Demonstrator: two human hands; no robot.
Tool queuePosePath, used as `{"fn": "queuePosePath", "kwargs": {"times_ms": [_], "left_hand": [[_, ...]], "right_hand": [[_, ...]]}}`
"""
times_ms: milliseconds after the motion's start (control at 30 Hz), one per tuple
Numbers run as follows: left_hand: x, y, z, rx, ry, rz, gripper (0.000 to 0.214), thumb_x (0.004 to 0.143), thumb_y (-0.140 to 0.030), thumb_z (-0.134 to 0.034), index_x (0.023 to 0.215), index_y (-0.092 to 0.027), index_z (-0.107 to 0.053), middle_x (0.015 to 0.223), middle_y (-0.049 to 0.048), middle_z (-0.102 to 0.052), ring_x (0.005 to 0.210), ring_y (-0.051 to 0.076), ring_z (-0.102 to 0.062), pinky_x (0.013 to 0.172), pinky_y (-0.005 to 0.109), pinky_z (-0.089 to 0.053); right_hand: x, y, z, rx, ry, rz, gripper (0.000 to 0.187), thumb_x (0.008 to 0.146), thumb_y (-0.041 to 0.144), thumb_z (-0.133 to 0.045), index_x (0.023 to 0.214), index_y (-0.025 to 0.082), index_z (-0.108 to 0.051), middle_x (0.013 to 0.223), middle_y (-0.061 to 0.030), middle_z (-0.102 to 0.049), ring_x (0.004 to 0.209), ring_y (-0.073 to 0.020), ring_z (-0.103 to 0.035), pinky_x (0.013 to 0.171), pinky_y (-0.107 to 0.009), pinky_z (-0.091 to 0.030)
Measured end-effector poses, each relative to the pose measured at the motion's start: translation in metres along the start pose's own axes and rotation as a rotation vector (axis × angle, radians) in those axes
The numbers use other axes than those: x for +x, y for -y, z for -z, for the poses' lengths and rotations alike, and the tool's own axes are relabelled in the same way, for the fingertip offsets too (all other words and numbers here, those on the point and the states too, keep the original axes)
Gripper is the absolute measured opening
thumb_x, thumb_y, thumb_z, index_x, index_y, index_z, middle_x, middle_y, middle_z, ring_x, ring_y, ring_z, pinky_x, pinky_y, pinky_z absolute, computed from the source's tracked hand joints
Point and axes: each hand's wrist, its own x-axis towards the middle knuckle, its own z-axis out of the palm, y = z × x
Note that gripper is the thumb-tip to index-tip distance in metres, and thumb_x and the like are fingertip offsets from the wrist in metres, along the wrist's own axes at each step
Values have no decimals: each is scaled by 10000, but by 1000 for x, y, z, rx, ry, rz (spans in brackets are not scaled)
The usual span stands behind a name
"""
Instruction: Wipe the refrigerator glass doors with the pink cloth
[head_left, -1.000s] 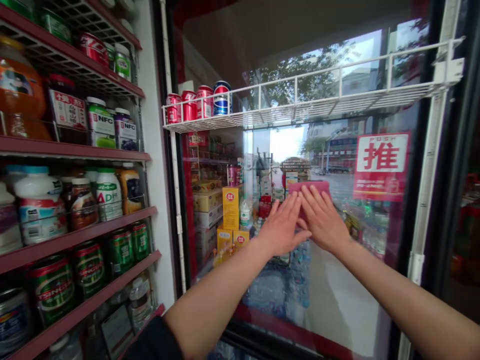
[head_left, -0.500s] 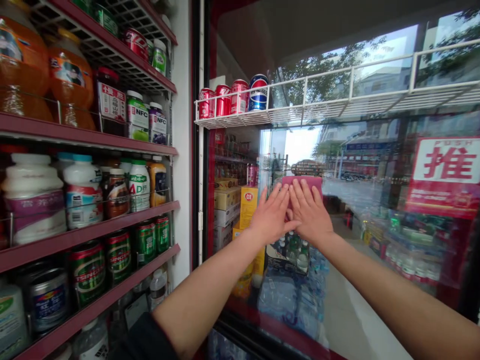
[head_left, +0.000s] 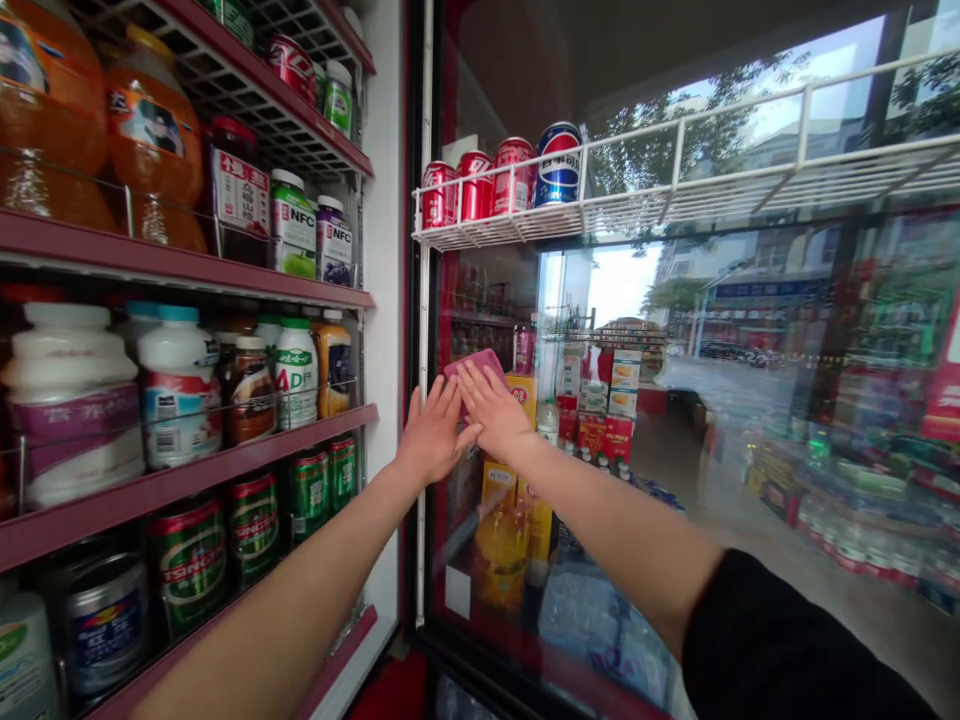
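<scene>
Shifted from nearer the middle of the glass door (head_left: 697,430), the pink cloth (head_left: 484,357) now lies against the pane near its 9 o'clock edge, at 6 o'clock from the red cans (head_left: 475,187). Over it the right hand (head_left: 491,412) lies flat; the left hand (head_left: 433,432) fans wide at 8 o'clock, its contact with cloth unclear. Steady, even palm pressure suits this, easing off beside the white door strip (head_left: 425,300) to spare the fingertips.

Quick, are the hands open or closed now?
Left hand: open; can't tell whether it touches the pink cloth.
Right hand: open, flat over the pink cloth.
</scene>
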Motion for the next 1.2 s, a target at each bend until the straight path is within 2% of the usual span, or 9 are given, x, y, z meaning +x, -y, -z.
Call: {"fn": "queuePosePath", "kwargs": {"times_ms": [100, 200, 300, 400, 533, 633, 933, 1200], "left_hand": [[4, 28, 1, 37, 6, 24, 810, 1074, -615, -342, 1708, -111, -340, 1797, 168, -304, 1710, 374, -170, 1368, 672, -114], [18, 44, 8, 68, -22, 23, 793, 1077, -596, -322, 1702, -109, -354, 1788, 168, -333, 1714, 367, -156, 1371, 661, -107], [33, 47, 16, 75, -35, 36, 797, 1077, -604, -311, 1706, -117, -350, 1791, 164, -330, 1713, 378, -152, 1363, 675, -115], [43, 39, 22, 63, -24, 59, 813, 1078, -620, -293, 1723, -127, -313, 1806, 152, -292, 1712, 391, -148, 1354, 691, -131], [48, 16, 25, 44, -3, 73, 820, 1083, -606, -284, 1748, -128, -235, 1826, 142, -231, 1715, 398, -119, 1349, 702, -138], [51, -6, 26, 39, 0, 64, 823, 1078, -607, -307, 1755, -148, -216, 1834, 122, -205, 1715, 405, -113, 1347, 712, -146], [57, -81, 29, 59, -45, -26, 852, 1077, -628, -317, 1744, -104, -233, 1829, 131, -216, 1712, 395, -142, 1353, 685, -175], [60, -156, 31, 24, -79, -112, 876, 1067, -618, -388, 1752, -107, -195, 1822, 165, -214, 1711, 388, -158, 1352, 677, -202]], "right_hand": [[30, 11, -5, -67, 81, 22, 718, 1063, 305, -430, 1688, -30, -320, 1813, -224, -227, 1718, -345, -157, 1412, -564, -118], [54, 10, 1, -131, 136, 22, 709, 1092, 312, -373, 1704, -32, -269, 1826, -217, -191, 1724, -339, -117, 1417, -530, -99], [68, 3, 8, -153, 138, 5, 698, 1103, 306, -331, 1712, -23, -246, 1834, -213, -168, 1725, -345, -95, 1413, -549, -74], [69, -6, 9, -119, 76, -12, 689, 1087, 279, -340, 1705, -17, -272, 1831, -216, -176, 1726, -344, -99, 1405, -605, -42], [56, -20, 8, -23, -21, -58, 706, 1039, 269, -431, 1680, -13, -344, 1820, -205, -240, 1726, -325, -118, 1419, -562, -28], [39, -32, 16, 20, -72, -90, 699, 1031, 264, -438, 1677, 7, -365, 1822, -182, -249, 1728, -310, -118, 1423, -550, -23], [-31, -73, 72, -116, 22, -153, 750, 1067, 340, -473, 1724, 37, -271, 1840, -153, -197, 1729, -316, -107, 1426, -533, -59], [-98, -108, 110, -171, 8, -195, 735, 1069, 343, -442, 1725, 55, -279, 1839, -132, -207, 1724, -306, -149, 1425, -517, -81]]}}
